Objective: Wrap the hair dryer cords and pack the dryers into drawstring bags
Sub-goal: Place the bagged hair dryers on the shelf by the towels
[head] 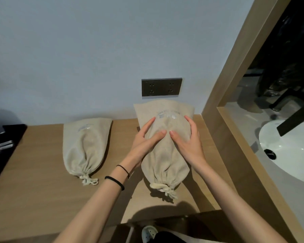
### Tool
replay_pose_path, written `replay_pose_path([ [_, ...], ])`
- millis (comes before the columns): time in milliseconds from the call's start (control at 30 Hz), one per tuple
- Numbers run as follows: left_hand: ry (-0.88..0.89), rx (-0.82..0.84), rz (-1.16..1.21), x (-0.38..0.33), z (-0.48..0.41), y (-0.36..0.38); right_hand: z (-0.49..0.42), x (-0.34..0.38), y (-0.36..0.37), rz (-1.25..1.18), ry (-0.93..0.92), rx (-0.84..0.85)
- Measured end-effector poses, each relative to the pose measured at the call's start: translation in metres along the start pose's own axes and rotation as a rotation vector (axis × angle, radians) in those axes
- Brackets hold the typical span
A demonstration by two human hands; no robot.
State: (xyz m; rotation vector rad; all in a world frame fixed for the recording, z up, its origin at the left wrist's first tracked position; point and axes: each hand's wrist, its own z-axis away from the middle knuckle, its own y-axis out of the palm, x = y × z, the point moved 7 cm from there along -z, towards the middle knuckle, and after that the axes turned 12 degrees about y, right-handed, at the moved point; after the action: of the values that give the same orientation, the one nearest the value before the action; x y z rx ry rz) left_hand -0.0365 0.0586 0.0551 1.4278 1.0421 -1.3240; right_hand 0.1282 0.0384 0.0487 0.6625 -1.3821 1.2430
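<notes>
Two beige drawstring bags lie on the wooden counter (42, 172), both bulging and tied shut with knotted cords toward me. The right bag (165, 160) leans its flat top against the wall under the socket. My left hand (146, 137) and my right hand (186, 141) lie flat on this bag's upper bulge, fingers straight, thumbs nearly meeting in the middle. The left bag (85, 148) rests untouched a short way to the left. No dryer or cord shows; the bags hide their contents.
A dark double wall socket (161, 87) sits just above the right bag. A wood-framed glass partition (235, 130) bounds the counter on the right, with a white basin (288, 151) behind it. Dark items (2, 142) lie at the counter's left end.
</notes>
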Motion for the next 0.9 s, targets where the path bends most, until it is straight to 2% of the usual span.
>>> replay_pose_path([
  [567,0.079,0.115,-0.035,-0.048,0.167,-0.020,0.192,0.011,-0.007,-0.026,-0.051,-0.111],
  [900,0.133,0.230,-0.060,-0.063,0.230,0.043,0.276,-0.006,-0.073,-0.045,-0.042,-0.256],
])
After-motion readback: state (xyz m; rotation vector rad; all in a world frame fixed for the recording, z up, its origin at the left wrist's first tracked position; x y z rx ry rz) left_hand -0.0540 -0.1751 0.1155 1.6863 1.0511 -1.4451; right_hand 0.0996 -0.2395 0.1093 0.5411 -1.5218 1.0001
